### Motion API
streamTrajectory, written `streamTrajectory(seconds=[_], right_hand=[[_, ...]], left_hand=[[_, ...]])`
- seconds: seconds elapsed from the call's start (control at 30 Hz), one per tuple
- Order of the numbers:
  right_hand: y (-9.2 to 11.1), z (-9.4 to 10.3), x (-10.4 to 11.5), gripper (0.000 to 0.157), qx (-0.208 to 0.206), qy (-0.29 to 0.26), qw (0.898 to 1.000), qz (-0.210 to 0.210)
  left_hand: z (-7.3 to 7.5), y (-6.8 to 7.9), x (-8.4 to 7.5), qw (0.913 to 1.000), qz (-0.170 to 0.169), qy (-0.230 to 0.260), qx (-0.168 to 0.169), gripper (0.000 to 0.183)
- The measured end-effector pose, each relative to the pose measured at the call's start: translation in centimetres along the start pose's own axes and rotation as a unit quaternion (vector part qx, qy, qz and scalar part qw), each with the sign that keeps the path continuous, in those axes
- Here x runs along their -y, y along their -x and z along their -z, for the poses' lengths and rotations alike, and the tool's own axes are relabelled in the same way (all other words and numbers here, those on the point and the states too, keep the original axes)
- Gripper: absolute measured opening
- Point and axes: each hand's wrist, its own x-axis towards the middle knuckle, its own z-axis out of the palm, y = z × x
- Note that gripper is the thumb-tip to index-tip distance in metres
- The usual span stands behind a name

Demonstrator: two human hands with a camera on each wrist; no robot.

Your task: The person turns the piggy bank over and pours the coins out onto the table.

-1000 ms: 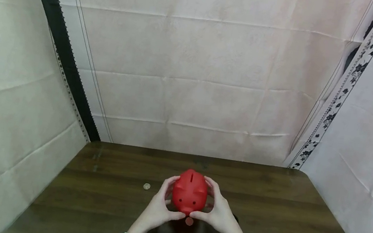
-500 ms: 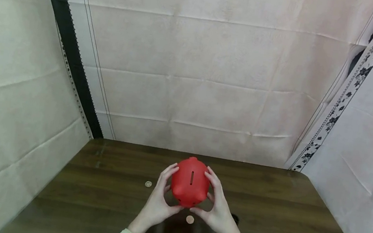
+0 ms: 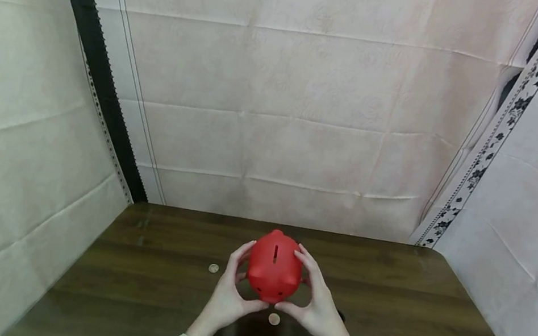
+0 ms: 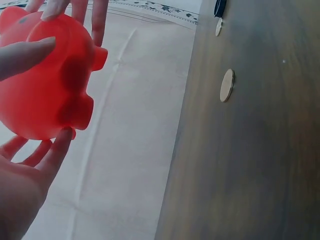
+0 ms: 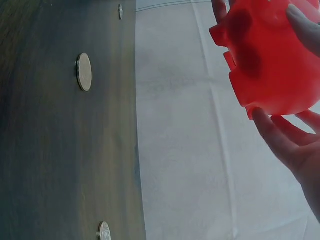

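Note:
A red piggy bank [image 3: 274, 276] with a coin slot on its back is held up off the brown table between both hands. My left hand [image 3: 226, 298] grips its left side, thumb at the front near the snout. On the other side my right hand [image 3: 314, 306] grips it the same way, the thumb tips almost meeting. In the left wrist view the piggy bank [image 4: 45, 75] shows its stubby feet and dark patches through the red wall. The right wrist view has the piggy bank [image 5: 270, 60] clear of the tabletop.
On the table [image 3: 155, 278] one coin [image 3: 274, 319] lies just in front of the thumbs, another coin [image 3: 213, 268] to the left. A black object [image 3: 341, 316] is partly hidden behind the right wrist. Pale cloth walls [image 3: 273, 134] rise behind and at both sides.
Both hands have raised the piggy bank and tipped it, so its slot shows more and its face less. Over the last half second it has come down slightly.

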Motion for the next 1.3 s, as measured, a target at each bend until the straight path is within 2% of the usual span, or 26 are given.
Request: streamTrajectory(seconds=[0.1, 0.23, 0.33, 0.53, 0.7, 1.03, 1.17, 1.3], right_hand=[[0.1, 0.2, -0.2, 0.096, -0.007, 0.000, 1.000, -0.016], [0.3, 0.5, -0.3, 0.090, -0.021, -0.006, 0.995, -0.095], [0.3, 0.4, -0.4, 0.081, -0.030, -0.002, 0.987, -0.155], [0.3, -0.3, -0.7, 0.064, -0.053, 0.029, 0.973, -0.221], [0.2, -0.7, -1.0, 0.055, -0.039, 0.071, 0.957, -0.277], [0.2, -0.4, -1.4, 0.057, 0.035, 0.124, 0.934, -0.334], [0.2, -0.2, -1.5, 0.062, 0.064, 0.130, 0.930, -0.338], [0.1, 0.0, -1.6, 0.064, 0.071, 0.123, 0.933, -0.332]], left_hand=[[0.1, 0.0, -0.1, 0.9999, 0.010, 0.000, -0.002, 0.102], [0.1, 0.0, -0.5, 0.9979, 0.064, -0.009, -0.011, 0.090], [0.0, 0.0, -0.5, 0.9941, 0.106, -0.018, -0.013, 0.079], [-0.5, -0.3, -0.1, 0.9895, 0.144, -0.012, -0.006, 0.068], [-1.1, -0.3, 0.2, 0.9825, 0.185, 0.015, 0.007, 0.062], [-2.0, 0.0, 0.5, 0.9683, 0.242, -0.049, 0.035, 0.063], [-2.2, 0.0, 0.6, 0.9663, 0.248, -0.046, 0.050, 0.065], [-2.3, -0.1, 0.6, 0.9688, 0.239, -0.037, 0.052, 0.067]])
